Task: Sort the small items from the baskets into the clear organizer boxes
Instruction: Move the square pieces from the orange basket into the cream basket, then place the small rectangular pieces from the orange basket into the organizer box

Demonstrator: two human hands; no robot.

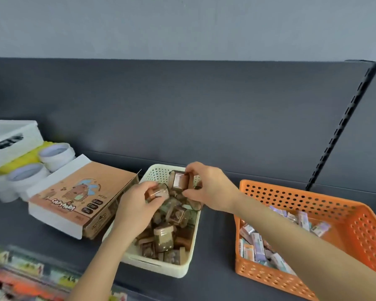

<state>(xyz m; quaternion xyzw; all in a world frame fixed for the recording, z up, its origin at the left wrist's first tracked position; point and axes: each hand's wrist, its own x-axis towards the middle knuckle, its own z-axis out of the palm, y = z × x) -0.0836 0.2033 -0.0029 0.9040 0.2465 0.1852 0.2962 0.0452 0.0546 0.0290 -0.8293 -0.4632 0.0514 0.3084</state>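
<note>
Fingers (149,188) of the left hand (135,205) are curled round a small brown-lidded container (159,192), held just above the heap in the cream basket (152,266). The right hand (211,187) pinches a second brown container (179,181) between thumb and fingertips, lifted over the far end of the same basket. The two held containers are close together; whether they touch cannot be told.

The cream basket stands lengthwise at the middle of the dark shelf (217,246), its far end near the shelf's back edge and its near end toward the front edge. It is filled with more small brown containers (164,237), lying at all angles. Both forearms reach in from the front edge.

Toward the right end of the shelf, apart from the cream basket, sits an orange basket (269,276) holding small pale and purple packets (258,244), piled mostly along its left side.

On the left, a flat cardboard box (78,196) printed with a cartoon animal lies tilted, one corner just beside the cream basket's left wall. Behind it, by the back edge, are white round containers (57,156), something yellow (24,157) and a white basket (11,137) at the shelf's far left. Below the front edge at the left, blurred coloured goods (20,272) show.
</note>
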